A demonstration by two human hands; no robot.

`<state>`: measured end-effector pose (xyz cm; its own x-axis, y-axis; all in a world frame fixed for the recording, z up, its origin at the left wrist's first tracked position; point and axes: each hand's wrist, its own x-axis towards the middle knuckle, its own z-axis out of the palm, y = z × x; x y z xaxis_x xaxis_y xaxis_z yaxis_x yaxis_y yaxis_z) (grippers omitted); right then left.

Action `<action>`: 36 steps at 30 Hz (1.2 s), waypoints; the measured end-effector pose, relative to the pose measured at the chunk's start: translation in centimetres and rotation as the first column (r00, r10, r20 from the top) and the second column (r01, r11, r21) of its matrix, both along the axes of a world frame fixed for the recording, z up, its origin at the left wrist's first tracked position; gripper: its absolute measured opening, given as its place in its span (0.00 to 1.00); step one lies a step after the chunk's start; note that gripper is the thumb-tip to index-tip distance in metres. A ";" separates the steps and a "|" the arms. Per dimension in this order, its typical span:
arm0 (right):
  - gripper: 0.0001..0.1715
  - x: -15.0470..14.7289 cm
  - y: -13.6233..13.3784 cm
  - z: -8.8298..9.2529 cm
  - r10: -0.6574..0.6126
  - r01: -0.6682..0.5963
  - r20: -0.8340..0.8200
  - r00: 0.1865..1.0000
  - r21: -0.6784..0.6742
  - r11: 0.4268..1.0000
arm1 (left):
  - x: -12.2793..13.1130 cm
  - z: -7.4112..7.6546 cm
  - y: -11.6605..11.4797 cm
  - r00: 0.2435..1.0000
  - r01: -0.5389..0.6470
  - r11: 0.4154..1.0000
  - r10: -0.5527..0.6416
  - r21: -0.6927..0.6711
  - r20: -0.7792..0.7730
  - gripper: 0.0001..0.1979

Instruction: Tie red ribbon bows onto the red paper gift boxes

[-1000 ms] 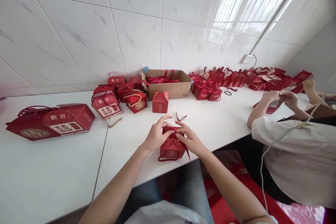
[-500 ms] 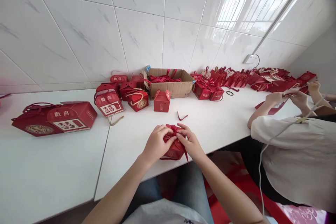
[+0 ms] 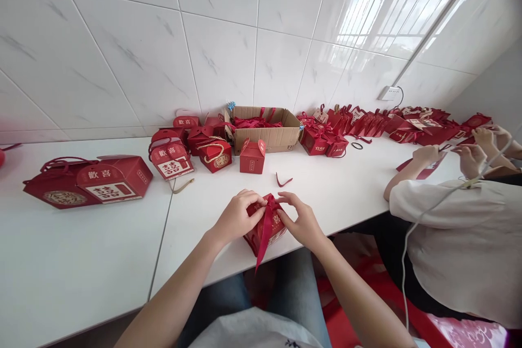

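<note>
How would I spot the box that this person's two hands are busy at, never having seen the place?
Find the near edge of the long white table, around mid-picture. There, between the bare left hand and bare right hand, sits a small red printed cardboard box. Unlike the red boxes farther back, it has a long crimson ribbon trailing down its near side.

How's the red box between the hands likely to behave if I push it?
The red box looks like folded card, so it's probably light and could dent if squeezed. Its flat faces suggest sliding rather than rolling. It sits close to the near edge of the white table, so a push toward the person might tip it off.
</note>
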<state>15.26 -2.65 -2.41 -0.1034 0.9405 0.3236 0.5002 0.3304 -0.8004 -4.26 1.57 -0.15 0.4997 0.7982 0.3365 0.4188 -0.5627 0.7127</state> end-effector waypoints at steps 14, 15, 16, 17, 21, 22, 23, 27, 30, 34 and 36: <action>0.12 0.5 -1.1 3.9 0.035 -0.059 0.297 0.954 0.072 0.996 | 0.4 -0.3 -0.5 0.997 -0.074 0.997 0.075 0.031 -0.028 0.03; 0.13 0.5 -0.7 3.9 0.006 -0.016 0.230 0.973 0.042 0.999 | 0.3 -0.3 -0.5 0.997 -0.074 0.997 0.075 0.031 -0.032 0.03; 0.16 0.3 -0.2 3.9 -0.016 0.016 0.160 0.987 0.002 1.000 | 0.3 -0.2 -0.5 0.997 -0.070 0.997 0.071 0.033 -0.039 0.03; 0.19 0.1 0.3 3.9 -0.025 0.030 0.101 0.995 -0.045 0.999 | 0.2 0.0 -0.4 0.997 -0.063 0.997 0.065 0.036 -0.049 0.03; 0.24 -0.9 1.9 3.6 0.039 -0.037 0.008 0.999 -0.196 0.980 | 0.0 0.7 -0.4 0.994 -0.027 0.997 0.033 0.066 -0.102 0.05; 0.22 -1.1 2.1 3.5 0.067 -0.065 0.003 0.998 -0.208 0.976 | 0.0 0.9 -0.4 0.993 -0.026 0.997 0.035 0.079 -0.116 0.05; 0.21 -1.3 2.2 3.5 0.095 -0.094 -0.003 0.995 -0.212 0.973 | 0.1 1.0 -0.5 0.991 -0.026 0.995 0.038 0.094 -0.130 0.04; 0.15 -1.3 1.7 3.4 0.174 -0.180 -0.050 0.984 -0.173 0.968 | 0.1 1.2 -0.8 0.988 -0.026 0.989 0.047 0.143 -0.146 0.05; 0.09 -1.2 1.2 3.5 0.183 -0.195 -0.090 0.979 -0.158 0.968 | 0.1 1.2 -1.0 0.988 -0.029 0.986 0.053 0.166 -0.146 0.06; 0.06 -1.1 0.8 3.2 0.132 -0.150 -0.125 0.983 -0.155 0.976 | 0.0 1.2 -1.1 0.985 -0.032 0.982 0.062 0.184 -0.160 0.06; 0.06 -1.0 0.7 3.0 0.148 -0.165 -0.118 0.982 -0.153 0.974 | -0.1 1.2 -1.0 0.980 -0.036 0.980 0.073 0.197 -0.187 0.06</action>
